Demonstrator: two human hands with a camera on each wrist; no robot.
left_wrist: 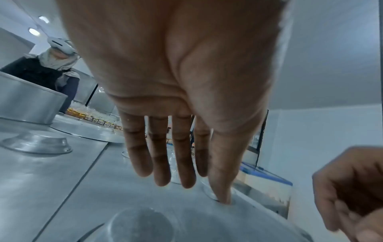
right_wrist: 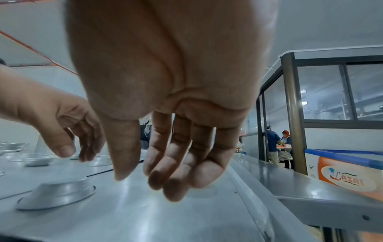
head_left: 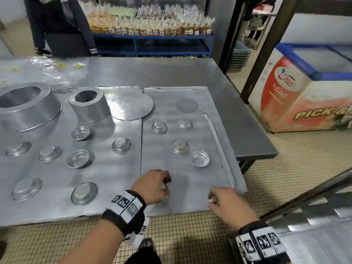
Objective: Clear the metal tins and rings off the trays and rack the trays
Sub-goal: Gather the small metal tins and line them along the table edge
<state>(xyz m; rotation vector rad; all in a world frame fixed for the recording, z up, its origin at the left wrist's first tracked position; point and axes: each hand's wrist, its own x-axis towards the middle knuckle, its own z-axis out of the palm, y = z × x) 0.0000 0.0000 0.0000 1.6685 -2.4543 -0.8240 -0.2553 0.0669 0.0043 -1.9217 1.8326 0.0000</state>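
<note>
Commercial bakery / food production kitchen. Evidence: big stainless steel table (head_left: 190, 71) carrying flat metal trays (head_left: 182, 180) dotted with small baking tins (head_left: 199, 158) and tall ring moulds (head_left: 89, 103). Blue shelving (head_left: 152, 42) at top centre is packed with bagged goods (head_left: 148, 21). Branded chest freezer (head_left: 297, 96) at right. Small-tile floor (head_left: 285, 149). Glazed partition (right_wrist: 339, 91) with workers behind it in the right wrist view.
</note>
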